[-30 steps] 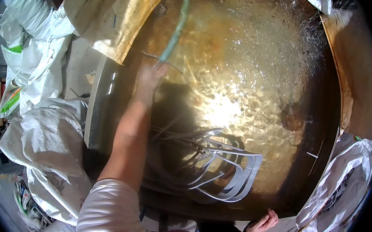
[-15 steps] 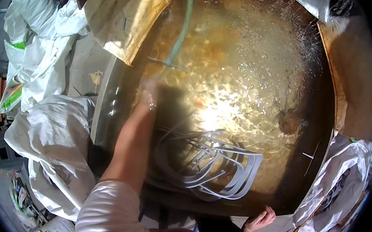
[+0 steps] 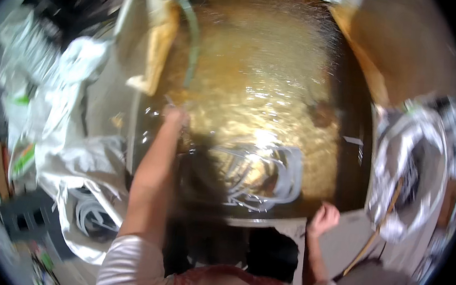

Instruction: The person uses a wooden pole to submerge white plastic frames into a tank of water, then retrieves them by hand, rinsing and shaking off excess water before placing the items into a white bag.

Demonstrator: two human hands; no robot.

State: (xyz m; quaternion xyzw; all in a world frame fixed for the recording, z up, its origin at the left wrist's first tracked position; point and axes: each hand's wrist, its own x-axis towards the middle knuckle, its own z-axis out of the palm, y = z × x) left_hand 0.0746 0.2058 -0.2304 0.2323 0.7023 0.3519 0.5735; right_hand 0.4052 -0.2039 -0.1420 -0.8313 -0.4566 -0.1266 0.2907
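My left arm stretches over a wide tub [image 3: 356, 181] of murky yellow-brown water. My left hand [image 3: 176, 117] is at the water by the tub's left side. Its fingers are smeared by motion, and a small pale piece shows beside them; whether they hold it I cannot tell. Below and right of that hand, several pale grey looped frames [image 3: 291, 175] lie in the water in a tangle. A green hose [image 3: 194, 42] runs down into the water beyond the hand. My right hand [image 3: 325, 219] is at the tub's front right edge, fingers curled in, with nothing visible in them.
Left of the tub, an open white sack [image 3: 83, 154] holds pale looped pieces. White plastic bags [image 3: 77, 69] are heaped farther back. At the right stands another open sack [image 3: 381, 183] with a thin stick [image 3: 374, 237] beside it. Tan sheets hang over the tub's far corners.
The view has shifted. My left hand, blurred underwater before, now shows more plainly near the tub's left side. The looped frames appear lower in the water. My right hand stays at the front edge.
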